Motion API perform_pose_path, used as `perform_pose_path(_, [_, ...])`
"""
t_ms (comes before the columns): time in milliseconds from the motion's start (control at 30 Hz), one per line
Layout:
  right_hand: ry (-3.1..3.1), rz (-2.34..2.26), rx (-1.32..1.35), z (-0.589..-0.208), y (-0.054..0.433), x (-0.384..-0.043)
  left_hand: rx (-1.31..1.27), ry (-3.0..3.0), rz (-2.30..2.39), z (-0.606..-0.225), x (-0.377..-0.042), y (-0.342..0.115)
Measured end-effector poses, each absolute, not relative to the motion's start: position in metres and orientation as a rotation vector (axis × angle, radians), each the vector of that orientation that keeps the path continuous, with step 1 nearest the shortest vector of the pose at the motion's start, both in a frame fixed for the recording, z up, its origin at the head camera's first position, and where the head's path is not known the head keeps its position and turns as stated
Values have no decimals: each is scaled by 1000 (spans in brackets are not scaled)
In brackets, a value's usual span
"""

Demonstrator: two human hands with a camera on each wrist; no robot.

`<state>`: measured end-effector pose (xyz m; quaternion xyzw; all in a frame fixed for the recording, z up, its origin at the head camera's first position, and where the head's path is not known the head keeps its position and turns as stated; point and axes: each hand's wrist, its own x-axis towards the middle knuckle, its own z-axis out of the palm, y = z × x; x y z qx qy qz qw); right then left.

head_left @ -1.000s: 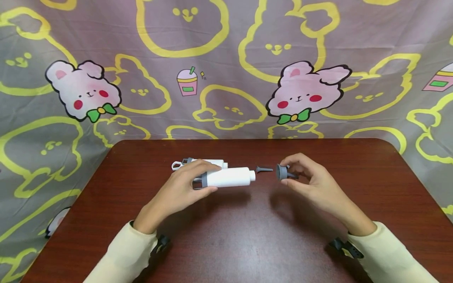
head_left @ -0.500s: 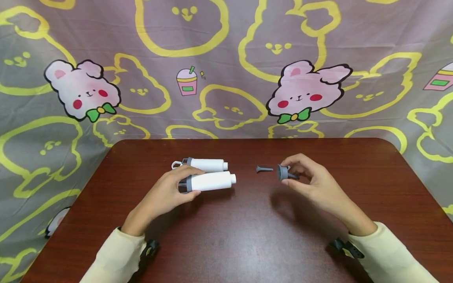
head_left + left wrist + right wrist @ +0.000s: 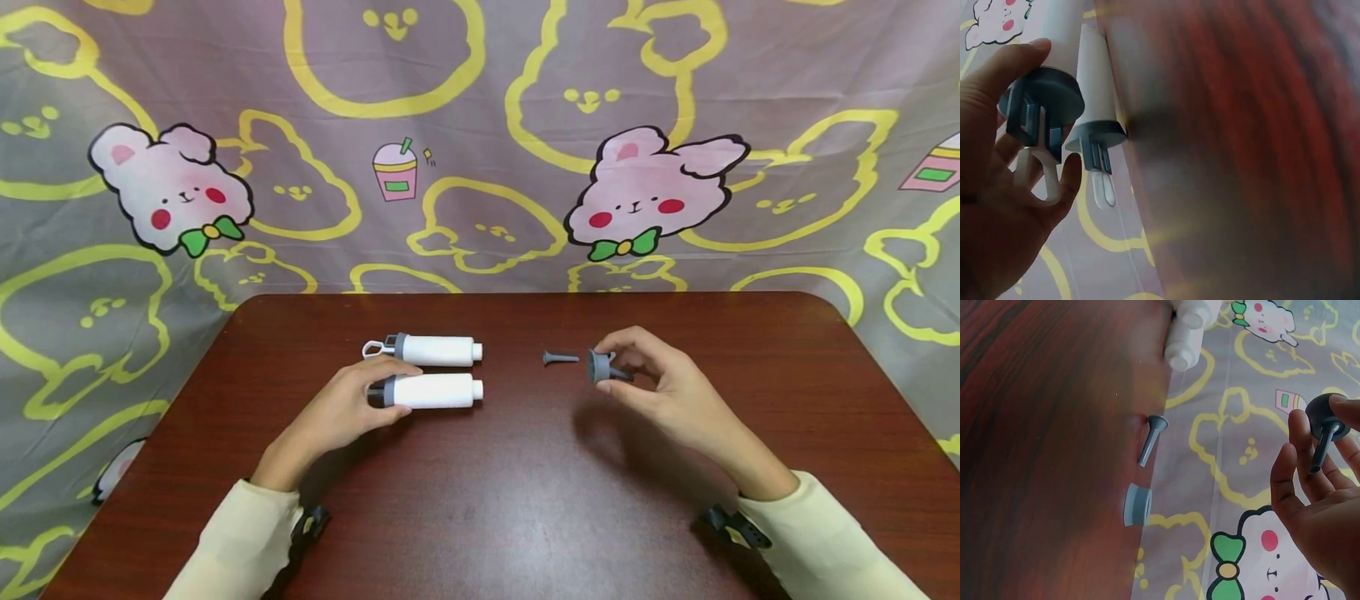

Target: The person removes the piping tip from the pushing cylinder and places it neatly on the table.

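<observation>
My left hand (image 3: pixel 341 404) holds a white syringe-like tube (image 3: pixel 438 391) by its grey end, thumb and fingers on opposite sides. In the left wrist view, a white ring handle (image 3: pixel 1047 181) sticks out at its back. Beside it lies a similar white tube (image 3: pixel 441 351), nozzle end also pointing right. Whether the held tube touches the table cannot be told. On the right side, my right hand (image 3: pixel 667 379) pinches a grey funnel-shaped nozzle (image 3: pixel 600 365) between thumb and fingers, its thin spout (image 3: pixel 1321 453) turned toward the palm.
A small, slim grey nozzle (image 3: pixel 560 358) lies on the brown table (image 3: pixel 517 500) between the tubes and my right hand. The right wrist view also shows a short grey ring-like piece (image 3: pixel 1138 505) near it. A patterned cloth (image 3: pixel 480 125) hangs behind the table.
My left hand has moved left and slightly down with the tube, now lined up in front of the other one, which has come into fuller view. My right hand has barely moved.
</observation>
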<state>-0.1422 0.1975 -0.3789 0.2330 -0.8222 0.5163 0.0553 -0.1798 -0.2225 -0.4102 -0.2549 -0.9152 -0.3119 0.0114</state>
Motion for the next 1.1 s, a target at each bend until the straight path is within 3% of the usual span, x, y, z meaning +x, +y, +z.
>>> perform_pose_path(1100, [-2521,1569,690,-378,199,-142,-757,-2967,-911,-411,-188,-223])
